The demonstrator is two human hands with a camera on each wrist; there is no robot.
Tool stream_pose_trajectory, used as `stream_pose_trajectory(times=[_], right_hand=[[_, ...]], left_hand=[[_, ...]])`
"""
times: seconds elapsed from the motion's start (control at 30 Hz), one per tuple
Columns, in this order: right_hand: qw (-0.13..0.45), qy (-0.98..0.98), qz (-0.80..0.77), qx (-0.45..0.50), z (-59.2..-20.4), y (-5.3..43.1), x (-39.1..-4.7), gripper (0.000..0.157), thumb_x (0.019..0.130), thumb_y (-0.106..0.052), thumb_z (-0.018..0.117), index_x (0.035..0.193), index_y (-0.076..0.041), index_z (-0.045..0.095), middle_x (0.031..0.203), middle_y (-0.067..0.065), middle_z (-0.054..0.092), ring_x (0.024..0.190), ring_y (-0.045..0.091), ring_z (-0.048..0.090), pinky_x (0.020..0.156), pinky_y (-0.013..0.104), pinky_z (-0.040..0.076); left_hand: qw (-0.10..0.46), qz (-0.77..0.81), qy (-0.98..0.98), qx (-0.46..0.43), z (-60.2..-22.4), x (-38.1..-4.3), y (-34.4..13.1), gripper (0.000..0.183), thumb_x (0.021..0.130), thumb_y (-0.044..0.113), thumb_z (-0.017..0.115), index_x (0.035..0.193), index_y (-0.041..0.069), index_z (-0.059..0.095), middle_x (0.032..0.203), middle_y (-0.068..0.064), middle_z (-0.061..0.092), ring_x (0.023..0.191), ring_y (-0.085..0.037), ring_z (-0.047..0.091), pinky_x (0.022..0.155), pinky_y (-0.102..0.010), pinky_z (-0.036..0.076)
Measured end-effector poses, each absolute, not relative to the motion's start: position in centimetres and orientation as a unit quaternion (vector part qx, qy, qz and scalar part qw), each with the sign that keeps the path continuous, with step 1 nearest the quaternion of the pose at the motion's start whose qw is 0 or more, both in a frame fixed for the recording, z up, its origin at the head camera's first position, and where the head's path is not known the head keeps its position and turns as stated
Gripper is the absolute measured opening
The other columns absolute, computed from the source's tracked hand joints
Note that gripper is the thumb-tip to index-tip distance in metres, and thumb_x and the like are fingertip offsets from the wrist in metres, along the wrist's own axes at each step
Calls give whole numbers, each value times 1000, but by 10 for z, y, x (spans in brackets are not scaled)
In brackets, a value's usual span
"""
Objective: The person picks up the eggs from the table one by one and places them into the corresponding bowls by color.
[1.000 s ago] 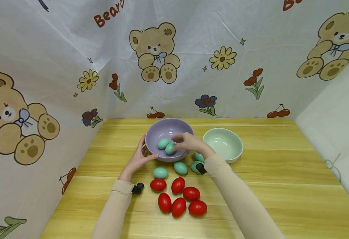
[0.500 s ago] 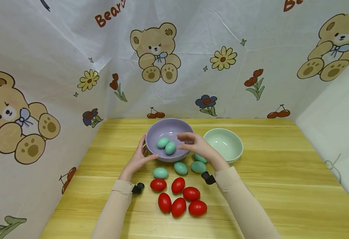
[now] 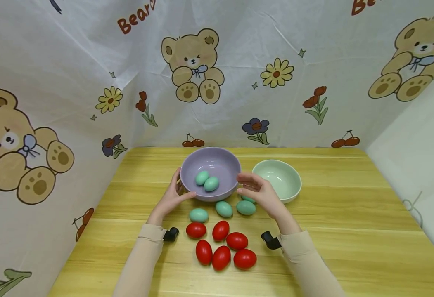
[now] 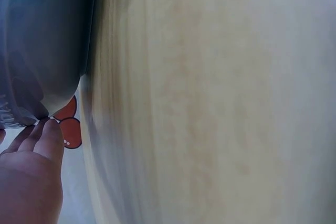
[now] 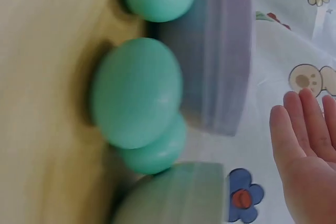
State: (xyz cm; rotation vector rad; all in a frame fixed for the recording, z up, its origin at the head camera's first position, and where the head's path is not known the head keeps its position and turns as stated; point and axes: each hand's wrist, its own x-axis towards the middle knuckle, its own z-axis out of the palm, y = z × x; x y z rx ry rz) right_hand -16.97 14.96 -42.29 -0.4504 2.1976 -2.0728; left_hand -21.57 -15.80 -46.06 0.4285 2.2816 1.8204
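My left hand point(image 3: 169, 202) holds the purple bowl point(image 3: 226, 167) at its left side, thumb along the front rim. In the left wrist view, its fingertips point(image 4: 51, 129) meet the bowl's outer wall. Two green eggs point(image 3: 211, 184) lie side by side inside this bowl. My right hand point(image 3: 264, 197) hovers with nothing in it, between the purple bowl and the pale green bowl point(image 3: 292, 196). Under and before it are a green egg point(image 3: 246, 208) and another, partly hidden green egg point(image 3: 247, 199). Two more green eggs point(image 3: 224, 209) lie in front of the purple bowl.
Several red eggs point(image 3: 221, 258) lie loosely grouped on the wooden table point(image 3: 350, 231), nearer to me than the green ones. Behind the table hangs a white cloth point(image 3: 231, 37) printed with bears and flowers. A pale cord point(image 3: 415, 210) shows at the right.
My right hand has let go of a green egg in the purple bowl, then drawn back to the right, out over the rim. My left hand has stayed at the bowl.
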Motion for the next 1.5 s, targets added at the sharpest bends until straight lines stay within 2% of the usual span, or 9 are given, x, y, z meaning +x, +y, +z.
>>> stream_pose_trajectory(times=[0.13,0.27,0.47,0.67,0.9,1.07,1.3,1.5], right_hand=[[41,713,-689,-127,-434,156,-163,54,83,-16,71,128,3,49,127,22,50,120,32,45,99,32,39],[49,717,-684,-122,-444,161,-159,53,84,-13,70,129,3,48,128,22,49,121,29,46,102,35,36],[58,715,-685,-128,-448,162,-150,53,83,-10,70,128,6,47,129,23,48,122,36,42,105,43,31],[67,723,-678,-114,-461,164,-150,58,82,-12,72,130,6,46,131,25,45,123,34,42,105,37,31],[73,739,-660,-112,-449,161,-141,55,81,-5,71,128,8,46,130,24,48,123,40,40,106,45,27],[71,744,-655,-114,-452,161,-139,53,82,-4,70,128,8,47,130,26,47,123,37,41,106,44,27],[63,746,-653,-112,-477,166,-148,57,80,-12,74,128,5,49,130,23,49,122,28,45,105,37,30],[60,743,-655,-123,-480,166,-149,56,79,-14,74,126,6,50,128,24,49,121,31,45,104,39,32]], left_hand=[[98,615,769,145,-460,-215,-158,103,81,13,73,149,14,-4,151,-21,4,136,-37,13,109,-45,18],[96,616,768,146,-460,-216,-158,103,81,12,73,149,14,-4,151,-21,4,136,-38,13,109,-45,18],[91,616,768,149,-461,-216,-158,103,80,12,74,149,14,-4,151,-21,4,136,-38,13,109,-45,18],[92,614,770,147,-462,-216,-158,103,80,13,74,149,14,-4,151,-21,5,135,-37,14,109,-45,19],[94,616,768,144,-462,-216,-158,104,80,13,74,149,13,-4,151,-20,4,136,-37,14,109,-45,19],[93,617,768,144,-462,-217,-158,104,80,13,74,149,11,-4,152,-20,4,136,-37,13,109,-44,18],[92,620,766,145,-463,-217,-158,104,80,13,74,149,15,-3,151,-20,5,136,-36,13,109,-44,18],[91,619,767,146,-463,-217,-158,104,80,12,74,149,12,-3,151,-21,4,136,-36,13,109,-45,18]])
